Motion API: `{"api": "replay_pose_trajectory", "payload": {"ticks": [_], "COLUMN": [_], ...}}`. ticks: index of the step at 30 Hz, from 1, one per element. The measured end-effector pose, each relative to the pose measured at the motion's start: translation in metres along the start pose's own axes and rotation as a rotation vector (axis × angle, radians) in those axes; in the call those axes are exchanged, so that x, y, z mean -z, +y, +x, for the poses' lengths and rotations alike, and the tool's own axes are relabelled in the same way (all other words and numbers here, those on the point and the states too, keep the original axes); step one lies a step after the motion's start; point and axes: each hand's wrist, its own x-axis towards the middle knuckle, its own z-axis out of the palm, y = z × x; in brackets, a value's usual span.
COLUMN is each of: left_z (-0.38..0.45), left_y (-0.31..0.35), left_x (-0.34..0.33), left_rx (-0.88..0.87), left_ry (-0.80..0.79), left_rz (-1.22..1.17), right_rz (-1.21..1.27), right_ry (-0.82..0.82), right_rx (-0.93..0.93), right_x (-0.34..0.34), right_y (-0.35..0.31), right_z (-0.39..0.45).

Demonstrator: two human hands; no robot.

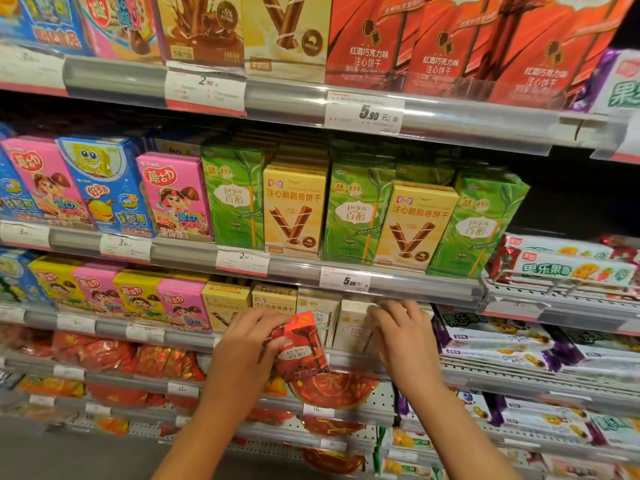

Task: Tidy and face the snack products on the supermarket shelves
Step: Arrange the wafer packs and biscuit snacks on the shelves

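Observation:
My left hand (247,344) grips a red snack box (300,348), tilted, in front of the third shelf from the top. My right hand (403,332) rests its fingers on the top edge of a white snack box (355,327) standing on that shelf. Another white box (317,315) stands to its left, partly hidden behind the red box. Yellow wafer-roll boxes (273,301) stand further left on the same shelf.
The shelf above holds green (358,209) and yellow boxes (294,206) alternating, with pink and blue cartoon boxes (104,188) to the left. Red boxes (433,39) fill the top shelf. Long white and purple packs (502,341) lie at right. Red round packs (332,391) hang below.

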Motion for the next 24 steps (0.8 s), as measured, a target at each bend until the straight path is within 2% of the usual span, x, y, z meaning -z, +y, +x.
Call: {"api": "replay_pose_trajectory", "payload": {"ticks": [4, 6, 8, 11, 14, 18, 21, 24], "left_z": [0.002, 0.003, 0.003, 0.004, 0.004, 0.003, 0.010, 0.032], "left_y": [0.002, 0.005, 0.010, 0.019, 0.034, 0.046, 0.036, 0.019], "left_x": [-0.007, -0.012, -0.017, -0.027, -0.039, -0.055, -0.065, -0.074], "left_rx": [-0.012, -0.021, -0.023, -0.034, -0.090, -0.215, -0.197, -0.146], "left_ry": [-0.035, -0.060, -0.072, -0.110, -0.157, -0.180, -0.088, -0.085], "left_rz": [0.004, -0.003, -0.027, -0.079, -0.104, -0.101, -0.097, 0.158], "right_rz": [-0.036, 0.022, 0.235, 0.709, 0.921, 0.859, 0.786, 0.772], "right_ry": [-0.090, -0.116, -0.118, -0.272, -0.316, -0.230, -0.229, -0.202], "right_rx": [-0.013, -0.011, -0.029, -0.159, -0.260, -0.265, -0.298, -0.337], "right_x": [0.008, 0.014, 0.021, 0.034, 0.039, 0.041, 0.047, 0.052], "right_y": [-0.006, -0.008, -0.010, -0.014, -0.018, -0.010, 0.004, 0.017], "right_z": [-0.003, -0.005, -0.011, -0.023, -0.031, -0.042, -0.051, -0.062]}}
